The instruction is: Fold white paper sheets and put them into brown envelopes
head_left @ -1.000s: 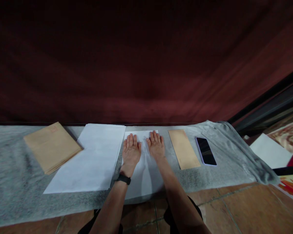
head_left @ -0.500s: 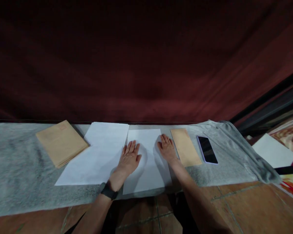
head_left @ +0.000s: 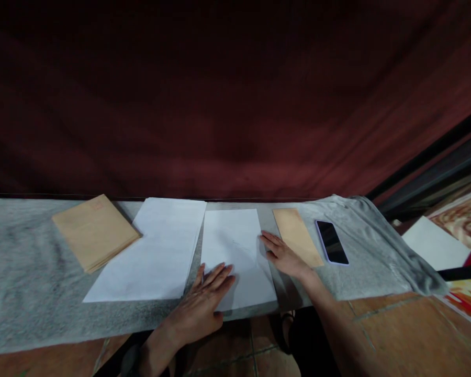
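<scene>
A single white sheet of paper (head_left: 235, 235) lies flat on the grey cloth before me. Over its near left corner my left hand (head_left: 206, 301) rests with fingers stretched out, holding nothing. At the sheet's right edge is my right hand (head_left: 280, 254), its fingertips touching the paper and its fingers extended. To the left lie more white sheets (head_left: 153, 251), slightly fanned. A stack of brown envelopes (head_left: 96, 230) overlaps their left side. One more brown envelope (head_left: 296, 233) sits just beyond my right hand.
A phone (head_left: 332, 243) with a pale purple case lies right of the single envelope. The grey cloth (head_left: 19, 283) covers a long narrow surface. Behind it hangs a dark red curtain (head_left: 220, 131). Tiled floor (head_left: 388, 324) shows below, with a white board (head_left: 435, 243) at the right.
My left hand has slid toward me to the sheet's near left corner. My right hand has moved slightly down and out to its right edge. The sheet lies almost where it was.
</scene>
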The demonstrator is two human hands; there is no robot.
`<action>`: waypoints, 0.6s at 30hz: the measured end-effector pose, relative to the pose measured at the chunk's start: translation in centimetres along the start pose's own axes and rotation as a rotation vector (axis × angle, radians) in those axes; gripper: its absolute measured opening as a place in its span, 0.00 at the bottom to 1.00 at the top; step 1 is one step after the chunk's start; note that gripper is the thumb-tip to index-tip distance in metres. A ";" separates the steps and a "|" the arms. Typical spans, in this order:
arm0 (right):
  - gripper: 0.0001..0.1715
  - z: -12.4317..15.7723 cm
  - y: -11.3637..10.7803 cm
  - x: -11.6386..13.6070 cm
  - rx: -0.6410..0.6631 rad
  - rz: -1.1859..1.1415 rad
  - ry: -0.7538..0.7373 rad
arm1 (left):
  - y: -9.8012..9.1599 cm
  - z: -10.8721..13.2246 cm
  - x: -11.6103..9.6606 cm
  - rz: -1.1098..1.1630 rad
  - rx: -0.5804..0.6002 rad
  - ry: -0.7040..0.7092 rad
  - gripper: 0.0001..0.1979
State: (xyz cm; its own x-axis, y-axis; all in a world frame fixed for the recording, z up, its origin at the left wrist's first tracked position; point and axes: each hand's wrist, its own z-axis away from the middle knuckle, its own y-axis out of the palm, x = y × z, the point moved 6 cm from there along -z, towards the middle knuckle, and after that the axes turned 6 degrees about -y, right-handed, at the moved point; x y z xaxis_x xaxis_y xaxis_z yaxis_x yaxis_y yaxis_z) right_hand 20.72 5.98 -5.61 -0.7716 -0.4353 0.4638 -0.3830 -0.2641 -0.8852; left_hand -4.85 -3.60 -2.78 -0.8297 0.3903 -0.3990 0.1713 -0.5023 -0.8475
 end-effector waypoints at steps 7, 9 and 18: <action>0.50 1.9 -0.9 0.4 0.214 -0.172 0.005 | -1.2 0.4 1.2 0.043 -0.116 0.063 0.45; 0.50 2.3 -1.1 0.6 0.207 -0.191 -0.008 | -1.9 0.2 2.1 0.095 -0.187 0.035 0.41; 0.19 2.5 -2.1 3.6 0.064 -0.472 -0.169 | -6.0 0.7 4.6 0.745 -0.285 -0.046 0.16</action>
State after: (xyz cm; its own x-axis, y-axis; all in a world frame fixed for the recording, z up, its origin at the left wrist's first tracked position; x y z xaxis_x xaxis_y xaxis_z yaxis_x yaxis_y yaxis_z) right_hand 20.02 2.84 -2.00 -0.4264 -0.3875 0.8173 -0.6343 -0.5161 -0.5756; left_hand -10.06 0.66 0.71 -0.4636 -0.0054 -0.8860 0.8132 -0.3997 -0.4230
